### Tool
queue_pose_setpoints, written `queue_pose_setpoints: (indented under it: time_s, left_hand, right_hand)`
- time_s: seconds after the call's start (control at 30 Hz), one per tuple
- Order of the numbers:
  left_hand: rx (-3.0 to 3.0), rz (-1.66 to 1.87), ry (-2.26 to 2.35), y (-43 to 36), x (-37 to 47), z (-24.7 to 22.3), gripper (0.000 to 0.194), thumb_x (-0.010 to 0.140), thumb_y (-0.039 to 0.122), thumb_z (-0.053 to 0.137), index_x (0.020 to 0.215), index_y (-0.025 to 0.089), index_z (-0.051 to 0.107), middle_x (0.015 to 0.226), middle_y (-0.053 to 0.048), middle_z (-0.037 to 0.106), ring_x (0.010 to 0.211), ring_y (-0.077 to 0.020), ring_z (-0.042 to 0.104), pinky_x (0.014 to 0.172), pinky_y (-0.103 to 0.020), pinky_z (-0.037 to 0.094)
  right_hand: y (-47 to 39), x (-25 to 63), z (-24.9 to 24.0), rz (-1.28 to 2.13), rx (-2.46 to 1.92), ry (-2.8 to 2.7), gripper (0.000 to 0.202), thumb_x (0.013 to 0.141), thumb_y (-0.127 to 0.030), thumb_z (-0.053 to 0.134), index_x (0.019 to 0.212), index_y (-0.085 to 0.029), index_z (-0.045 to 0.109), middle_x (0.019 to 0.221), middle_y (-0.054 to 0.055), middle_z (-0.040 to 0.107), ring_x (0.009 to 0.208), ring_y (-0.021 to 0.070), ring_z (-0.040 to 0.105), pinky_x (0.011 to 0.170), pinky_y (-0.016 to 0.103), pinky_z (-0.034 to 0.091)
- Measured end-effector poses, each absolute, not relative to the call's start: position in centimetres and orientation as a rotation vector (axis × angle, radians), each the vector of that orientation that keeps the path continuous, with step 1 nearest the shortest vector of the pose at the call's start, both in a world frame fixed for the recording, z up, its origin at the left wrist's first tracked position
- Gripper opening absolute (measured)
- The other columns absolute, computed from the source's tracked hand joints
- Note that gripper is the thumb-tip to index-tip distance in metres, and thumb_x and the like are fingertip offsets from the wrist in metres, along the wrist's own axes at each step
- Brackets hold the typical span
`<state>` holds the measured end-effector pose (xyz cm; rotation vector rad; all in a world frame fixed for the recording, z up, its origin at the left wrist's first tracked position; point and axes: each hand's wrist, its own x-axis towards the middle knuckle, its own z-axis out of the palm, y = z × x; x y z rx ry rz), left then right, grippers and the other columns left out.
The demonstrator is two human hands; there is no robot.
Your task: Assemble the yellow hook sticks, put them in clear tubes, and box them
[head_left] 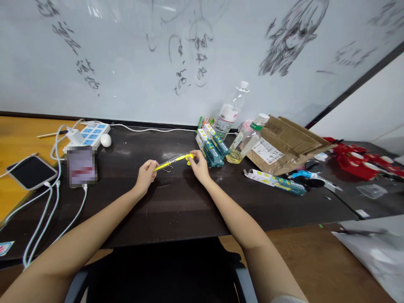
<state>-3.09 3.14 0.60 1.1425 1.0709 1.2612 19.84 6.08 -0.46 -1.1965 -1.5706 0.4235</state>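
Observation:
Above the dark table (151,214), a thin clear-and-yellow stick-like item (171,161) stretches between my hands; its exact kind I cannot make out. My left hand (147,174) is closed around its left end. At the other end, the fingers of my right hand (199,165) pinch the yellow tip, near a small yellow piece (189,163). A small bent metal piece (169,169) shows just below the stick. Beside my right hand stand narrow teal, white and yellow boxes (212,146).
Behind the boxes are a water bottle (229,113) and a bottle of yellowish liquid (248,141). A cardboard package (284,145) and another narrow box (274,182) lie right. A power strip (94,134), phone (82,166), tablet (33,172) and white cables (47,210) are left.

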Motion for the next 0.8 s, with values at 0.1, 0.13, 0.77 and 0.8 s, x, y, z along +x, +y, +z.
queue_pose_setpoints:
  time_s: [0.1,0.13,0.77,0.8]
  left_hand:
    - [1.158,1.268,1.059,3.1,-3.1,0.6,0.026,0.081,0.044,0.053,0.074,0.019,0.048,0.042,0.012,0.024,0.031,-0.0020,0.019,0.034,-0.012,0.012]
    - [1.161,1.267,1.057,3.1,-3.1,0.6,0.026,0.080,0.044,0.053,0.075,0.019,0.048,0.042,0.012,0.024,0.031,-0.0021,0.019,0.034,-0.012,0.012]
    - [1.190,1.244,1.089,2.8,-2.8,0.9,0.026,0.080,0.043,0.052,0.072,0.019,0.048,0.045,0.011,0.024,0.033,-0.0027,0.020,0.035,-0.013,0.013]
    - [1.198,1.247,1.087,2.8,-2.8,0.9,0.026,0.080,0.043,0.052,0.072,0.018,0.048,0.045,0.011,0.024,0.033,-0.0028,0.020,0.035,-0.013,0.013]
  right_hand:
    - [5.8,20.2,0.2,0.810,-1.002,-1.182,0.028,0.081,-0.044,0.059,0.096,-0.022,0.048,0.077,0.000,0.063,0.070,0.0144,0.061,0.066,0.028,0.049]
    - [5.6,20.2,0.4,0.898,-0.966,-1.117,0.032,0.078,-0.046,0.062,0.095,-0.023,0.048,0.075,-0.001,0.063,0.066,0.0131,0.060,0.062,0.026,0.049]
    - [4.3,19.4,1.7,1.039,-0.894,-1.139,0.039,0.068,-0.045,0.072,0.091,-0.022,0.050,0.068,-0.006,0.058,0.058,0.0087,0.057,0.055,0.021,0.048]
    - [4.4,19.4,1.7,1.021,-0.899,-1.161,0.039,0.068,-0.045,0.072,0.091,-0.022,0.050,0.067,-0.006,0.057,0.059,0.0088,0.057,0.055,0.021,0.048]
